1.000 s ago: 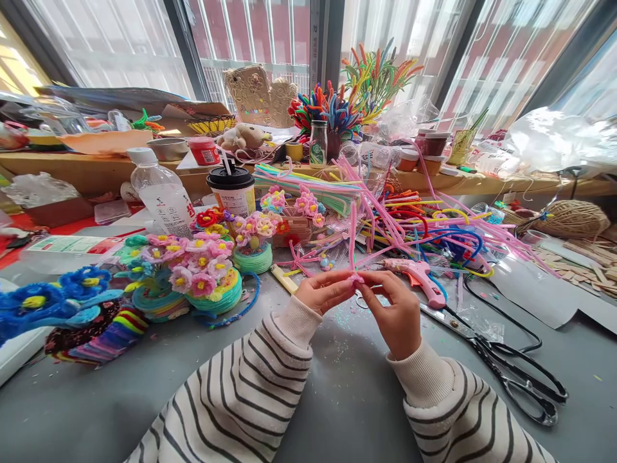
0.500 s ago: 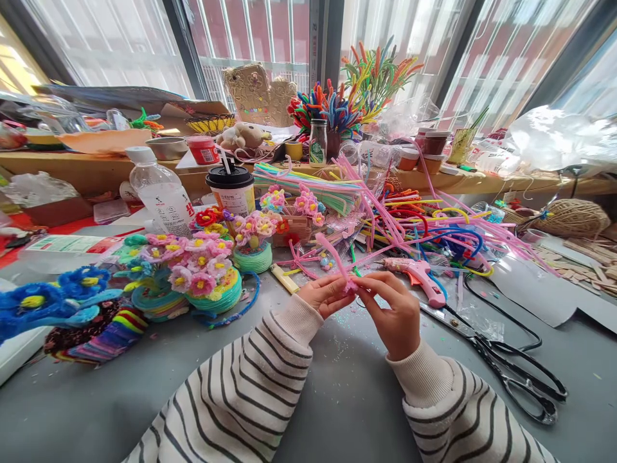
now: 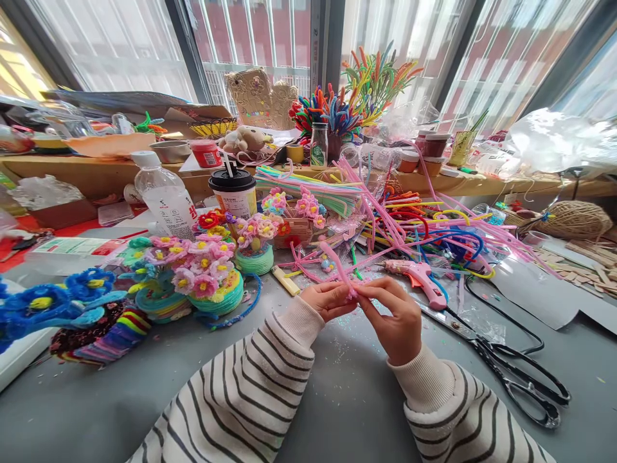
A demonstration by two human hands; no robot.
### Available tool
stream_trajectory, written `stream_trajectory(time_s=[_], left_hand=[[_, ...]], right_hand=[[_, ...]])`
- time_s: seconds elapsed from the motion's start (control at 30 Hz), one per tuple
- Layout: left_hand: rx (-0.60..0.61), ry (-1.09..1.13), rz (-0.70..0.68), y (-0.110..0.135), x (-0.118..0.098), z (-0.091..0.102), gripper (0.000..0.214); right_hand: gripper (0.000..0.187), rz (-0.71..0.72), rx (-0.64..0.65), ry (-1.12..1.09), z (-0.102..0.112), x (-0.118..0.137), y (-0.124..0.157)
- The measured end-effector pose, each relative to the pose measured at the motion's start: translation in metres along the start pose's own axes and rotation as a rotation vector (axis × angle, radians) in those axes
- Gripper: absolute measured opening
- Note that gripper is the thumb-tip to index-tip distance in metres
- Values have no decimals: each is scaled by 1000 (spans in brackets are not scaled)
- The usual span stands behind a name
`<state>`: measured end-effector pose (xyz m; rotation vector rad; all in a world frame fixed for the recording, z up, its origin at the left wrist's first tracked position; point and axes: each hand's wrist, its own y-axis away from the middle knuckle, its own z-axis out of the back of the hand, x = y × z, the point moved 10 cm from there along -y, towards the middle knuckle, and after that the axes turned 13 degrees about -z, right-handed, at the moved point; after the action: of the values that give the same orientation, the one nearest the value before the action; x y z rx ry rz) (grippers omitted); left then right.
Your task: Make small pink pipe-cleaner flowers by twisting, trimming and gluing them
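Both hands meet over the grey table, pinching one pink pipe cleaner (image 3: 338, 262). One end of it sticks up and leans left, while the lower part is bunched between the fingertips. My left hand (image 3: 328, 301) grips it from the left, fingers closed. My right hand (image 3: 391, 316) pinches the bunched part between thumb and forefinger. The fingers hide most of the bunched shape. Beyond my right hand lies a pink glue gun (image 3: 420, 281). Large black-handled scissors (image 3: 511, 373) rest to its right. Glitter specks are scattered on the table below the hands.
Pots of pipe-cleaner flowers (image 3: 205, 267) stand at left, before a plastic bottle (image 3: 166, 199) and a lidded cup (image 3: 234, 193). Loose pipe cleaners (image 3: 400, 225) pile up behind the hands. White paper (image 3: 535, 292) and a twine ball (image 3: 578, 218) lie at right. A cluttered ledge (image 3: 270, 168) runs behind.
The view has shifted slightly, so the scene sits a little lower and further right. Both hands keep their pinch on the pink pipe cleaner, with the fingers drawn slightly closer together.
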<state>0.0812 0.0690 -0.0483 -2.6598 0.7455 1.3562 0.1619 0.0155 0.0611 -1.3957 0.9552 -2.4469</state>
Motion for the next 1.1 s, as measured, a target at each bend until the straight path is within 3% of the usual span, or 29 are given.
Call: stream_trajectory(time_s=[0.23, 0.5, 0.8, 1.1], left_hand=[[-27, -18, -25, 1, -5, -2, 15], [35, -148, -240, -3, -29, -9, 21], [-97, 25, -114, -1, -15, 5, 8], [-190, 29, -62, 1, -8, 9, 4]], right_hand=[[16, 59, -103, 135, 5, 8, 1], [21, 137, -76, 186, 1, 13, 3], [20, 73, -38, 135, 0, 9, -1], [14, 69, -30, 111, -2, 6, 2]])
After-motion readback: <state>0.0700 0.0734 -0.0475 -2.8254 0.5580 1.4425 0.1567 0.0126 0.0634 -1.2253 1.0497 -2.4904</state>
